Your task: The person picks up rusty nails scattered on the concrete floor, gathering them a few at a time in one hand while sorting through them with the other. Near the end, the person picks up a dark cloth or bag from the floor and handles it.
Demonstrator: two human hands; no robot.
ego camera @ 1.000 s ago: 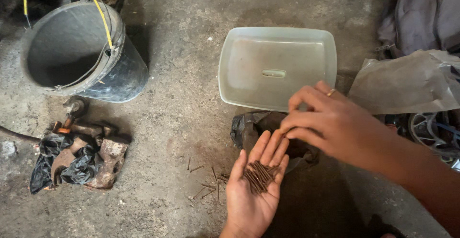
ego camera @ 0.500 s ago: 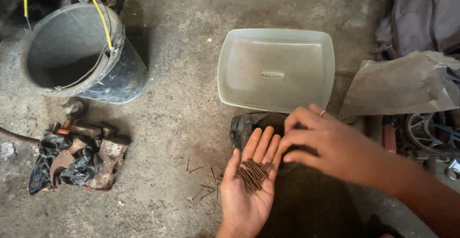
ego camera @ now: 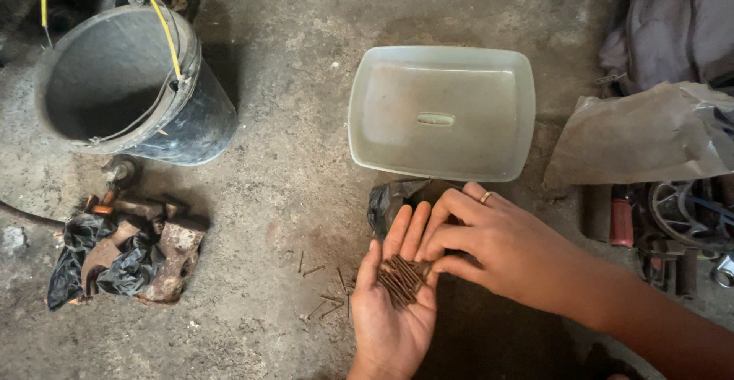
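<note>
My left hand point(ego camera: 394, 315) lies palm up near the bottom middle and cradles a small pile of rusty nails point(ego camera: 399, 277). My right hand point(ego camera: 501, 246), with a ring on one finger, reaches in from the right. Its curled fingertips rest on the right edge of the pile, against my left fingers. The thumb is hidden, so I cannot see whether it pinches a nail. A crumpled black plastic bag point(ego camera: 384, 202) lies on the floor just beyond both hands.
An upturned translucent plastic lid point(ego camera: 365, 131) lies on the concrete ahead. A black bucket point(ego camera: 202, 116) with a yellow handle stands at top left, with rusty metal parts on black plastic point(ego camera: 126, 254) below it. Loose nails point(ego camera: 325, 303) dot the floor. A grey bag point(ego camera: 650, 131) and tools are at right.
My right hand has come down and left from over the lid's near edge to the nails in my left palm. My left hand has barely shifted.
</note>
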